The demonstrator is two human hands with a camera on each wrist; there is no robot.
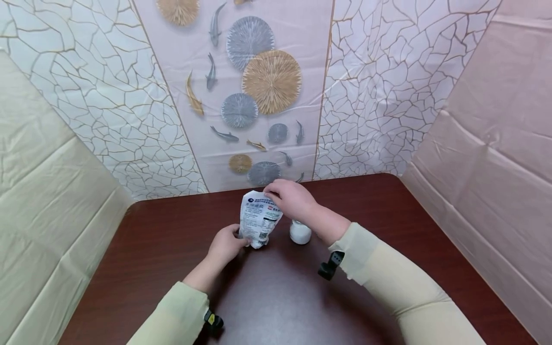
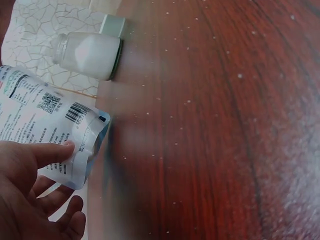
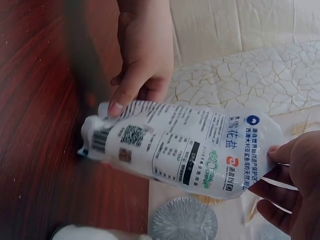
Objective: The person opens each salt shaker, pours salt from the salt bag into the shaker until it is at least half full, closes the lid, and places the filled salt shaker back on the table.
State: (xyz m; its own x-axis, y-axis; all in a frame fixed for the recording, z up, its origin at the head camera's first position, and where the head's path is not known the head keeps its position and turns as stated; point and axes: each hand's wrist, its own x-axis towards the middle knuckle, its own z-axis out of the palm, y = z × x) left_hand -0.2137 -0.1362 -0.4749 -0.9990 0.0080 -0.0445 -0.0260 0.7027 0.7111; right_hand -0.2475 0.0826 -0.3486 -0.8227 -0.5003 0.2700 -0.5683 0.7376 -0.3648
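A white printed salt bag (image 1: 258,216) stands upright over the table, leaning a little to the right in the head view. My left hand (image 1: 226,243) pinches its lower left corner, thumb across the printed face near the barcode (image 2: 76,113). Up top, my right hand (image 1: 294,197) grips the bag's upper right edge between thumb and fingers. Right of the bag stands a clear glass jar (image 1: 300,233) filled with white stuff, its mouth uncovered in the left wrist view. Beyond that jar shows a pale green block-like object (image 2: 113,26), partly hidden.
The dark red-brown wooden table (image 1: 142,268) ends in rounded far corners. A patterned cloth (image 1: 276,143) hangs behind it, with beige cloth walls (image 1: 487,191) on both sides. Small black devices (image 1: 331,265) are strapped at both sleeves.
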